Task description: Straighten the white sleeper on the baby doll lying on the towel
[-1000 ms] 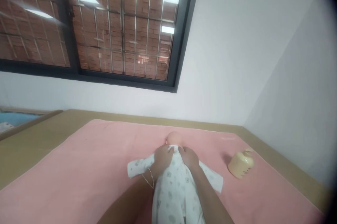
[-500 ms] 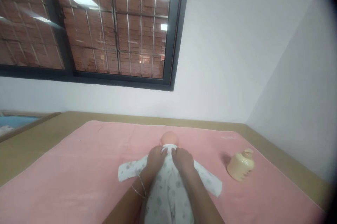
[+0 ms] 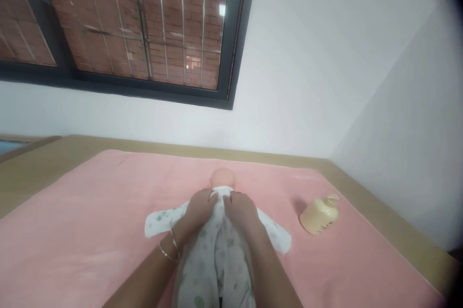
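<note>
A baby doll (image 3: 223,178) lies on its back on a pink towel (image 3: 90,211), head pointing away from me. It wears a white printed bodysuit (image 3: 217,259) with sleeves spread out to both sides. My left hand (image 3: 198,209) and my right hand (image 3: 243,210) rest side by side on the doll's chest just below the neck. Their fingers are curled and pinch the collar of the bodysuit. Thin bangles circle my left wrist.
A cream pump bottle (image 3: 320,216) lies on its side on the towel to the right of the doll. The towel covers a tan table (image 3: 379,216) set into a white wall corner. A barred window (image 3: 144,28) is above.
Both hands stay on the collar at the doll's neck. The camera has tilted and shifted, so the doll, the hands and the bottle sit slightly further left and higher in the picture.
</note>
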Demonstrator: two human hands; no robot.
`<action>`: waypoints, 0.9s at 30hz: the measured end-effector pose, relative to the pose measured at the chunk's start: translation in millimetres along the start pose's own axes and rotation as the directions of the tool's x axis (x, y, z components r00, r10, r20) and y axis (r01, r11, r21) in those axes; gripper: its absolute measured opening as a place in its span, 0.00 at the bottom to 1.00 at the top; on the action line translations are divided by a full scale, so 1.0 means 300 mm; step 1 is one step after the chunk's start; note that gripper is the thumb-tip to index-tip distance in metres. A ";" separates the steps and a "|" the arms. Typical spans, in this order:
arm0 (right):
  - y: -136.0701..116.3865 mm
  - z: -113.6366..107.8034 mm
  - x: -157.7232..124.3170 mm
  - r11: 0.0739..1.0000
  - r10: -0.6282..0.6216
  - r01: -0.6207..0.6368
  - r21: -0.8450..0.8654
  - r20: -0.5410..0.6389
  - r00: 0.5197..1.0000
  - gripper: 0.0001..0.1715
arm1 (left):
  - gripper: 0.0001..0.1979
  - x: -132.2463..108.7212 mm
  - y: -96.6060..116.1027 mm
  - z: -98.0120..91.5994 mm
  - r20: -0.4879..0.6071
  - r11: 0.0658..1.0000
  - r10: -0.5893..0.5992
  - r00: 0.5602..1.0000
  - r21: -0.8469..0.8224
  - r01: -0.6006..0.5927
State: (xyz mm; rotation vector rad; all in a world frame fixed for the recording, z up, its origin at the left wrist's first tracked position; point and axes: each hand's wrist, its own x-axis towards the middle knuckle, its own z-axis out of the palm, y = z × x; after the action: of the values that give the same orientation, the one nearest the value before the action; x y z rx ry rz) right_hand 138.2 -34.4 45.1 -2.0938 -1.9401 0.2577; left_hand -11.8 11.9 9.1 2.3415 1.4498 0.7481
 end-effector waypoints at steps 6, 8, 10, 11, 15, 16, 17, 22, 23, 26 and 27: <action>0.018 0.012 0.015 0.996 0.078 -0.080 0.032 0.041 0.996 0.33 | 0.15 0.001 0.025 -0.011 -0.047 0.997 0.070 0.996 0.043 -0.068; 0.040 0.008 0.036 0.987 0.117 -0.132 0.097 0.141 0.983 0.37 | 0.13 -0.002 0.036 -0.001 -0.094 0.994 0.102 0.990 0.058 -0.097; 0.047 -0.004 0.039 0.985 0.102 -0.124 0.122 0.169 0.980 0.38 | 0.13 -0.001 0.033 0.003 -0.095 0.997 0.067 0.993 0.040 -0.063; 0.042 -0.010 0.033 0.990 0.080 -0.096 0.103 0.147 0.986 0.36 | 0.14 0.001 0.026 0.001 -0.073 0.999 0.032 0.997 0.023 -0.030; -0.008 -0.020 -0.006 0.999 -0.032 0.033 -0.028 0.019 0.999 0.26 | 0.18 0.010 -0.003 -0.009 0.032 1.000 -0.021 0.999 -0.016 0.021; -0.017 -0.016 -0.010 0.999 -0.034 0.034 -0.040 -0.002 0.999 0.26 | 0.19 0.010 -0.004 -0.008 0.026 1.000 -0.001 1.000 -0.009 0.001; -0.021 -0.011 -0.009 0.999 -0.017 0.016 -0.045 -0.014 1.000 0.27 | 0.19 0.009 -0.001 -0.005 0.002 1.000 0.026 1.000 0.009 -0.026; 0.016 0.004 0.031 0.989 0.126 -0.135 0.058 0.144 0.981 0.37 | 0.16 -0.003 0.031 0.020 -0.135 0.989 0.090 0.987 0.132 -0.072; 0.022 0.002 0.032 0.987 0.125 -0.141 0.076 0.180 0.976 0.38 | 0.16 -0.004 0.034 0.021 -0.130 0.989 0.055 0.990 0.140 -0.037; 0.010 -0.007 0.011 0.995 0.103 -0.104 0.005 0.107 0.989 0.36 | 0.17 0.000 0.028 0.009 -0.043 0.993 -0.039 0.998 0.109 0.044; -0.003 -0.008 0.000 0.996 0.084 -0.082 -0.043 0.054 0.995 0.34 | 0.18 0.002 0.024 0.004 -0.007 0.995 -0.043 0.999 0.094 0.044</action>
State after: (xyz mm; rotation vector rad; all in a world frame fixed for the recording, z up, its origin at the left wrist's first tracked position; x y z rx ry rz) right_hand 138.2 -34.6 47.5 -2.2188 -1.9068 0.2988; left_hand -5.6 9.3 11.9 2.3703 1.5650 0.6882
